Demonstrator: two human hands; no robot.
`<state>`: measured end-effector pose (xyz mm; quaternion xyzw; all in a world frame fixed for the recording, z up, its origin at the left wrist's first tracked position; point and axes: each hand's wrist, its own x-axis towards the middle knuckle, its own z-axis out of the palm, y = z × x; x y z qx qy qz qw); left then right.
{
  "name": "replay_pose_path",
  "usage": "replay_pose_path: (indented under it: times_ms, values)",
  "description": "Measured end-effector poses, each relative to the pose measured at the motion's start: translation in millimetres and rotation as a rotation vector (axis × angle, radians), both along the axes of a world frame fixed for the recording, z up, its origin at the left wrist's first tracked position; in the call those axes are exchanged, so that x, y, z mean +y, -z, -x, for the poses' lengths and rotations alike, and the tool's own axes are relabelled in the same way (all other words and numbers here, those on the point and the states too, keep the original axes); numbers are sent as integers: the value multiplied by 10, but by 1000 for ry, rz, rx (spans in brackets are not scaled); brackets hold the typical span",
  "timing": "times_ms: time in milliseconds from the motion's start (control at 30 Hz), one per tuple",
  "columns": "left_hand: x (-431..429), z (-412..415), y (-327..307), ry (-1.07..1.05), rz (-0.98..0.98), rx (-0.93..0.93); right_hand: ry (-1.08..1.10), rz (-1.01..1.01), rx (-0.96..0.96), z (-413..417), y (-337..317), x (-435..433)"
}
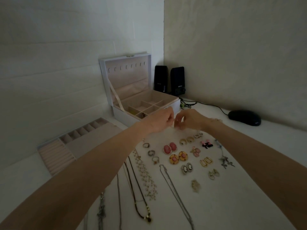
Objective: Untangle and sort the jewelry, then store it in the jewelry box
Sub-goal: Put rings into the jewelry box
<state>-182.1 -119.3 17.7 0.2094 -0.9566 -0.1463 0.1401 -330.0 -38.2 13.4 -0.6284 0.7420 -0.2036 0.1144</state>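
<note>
White desk (pixel 224 205); before the open jewelry box (pixel 126 116), a tiny item (pixel 174 125), unidentifiable, is pinched between left grip (pixel 163 121) and right grip (pixel 188 120).

Your jewelry box (pixel 123 115) sits at the back: white, lid up, beige lining, compartments open; its ring tray (pixel 56 155) lies out to the left; earrings lie in pairs at right, e.g. pink ovals (pixel 170 147), gold hoops (pixel 206 161); three rings (pixel 151 153) in a column beside them; necklaces (pixel 146 176) stretched in separate lines nearer you; one small pale piece (pixel 174 125), too small to tell, pinched btwn your left hand (pixel 161 122) and right hand (pixel 189 120).
</note>
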Motion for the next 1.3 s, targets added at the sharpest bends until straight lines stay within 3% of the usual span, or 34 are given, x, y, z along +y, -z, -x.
replay_pose_path:
  times_ms: [100,233,567,633,733,900,967,1100,1300]
  values:
    - [-20,-7,-108,-27,-75,201,113,158,-117,65,-32,-11]
    - [-38,-3,-193,-85,-59,267,149,225,-404,68,-94,25]
    - [-99,-26,-194,-179,-256,427,114,156,-501,29,-46,38]
    - [-93,-48,-214,-158,-302,411,74,64,-465,68,-13,39]
    - [-58,-75,-227,-116,-361,404,47,-74,-248,82,63,32]
    - [-16,-86,-240,-111,-516,458,90,-59,-6,27,150,-6]
    - [-16,-93,-227,-92,-503,443,107,-2,-37,42,139,-16]
    - [-56,-117,-154,-76,-447,358,175,123,-295,129,101,22]
    - [-33,-72,-75,-11,-152,146,149,158,-445,170,88,81]
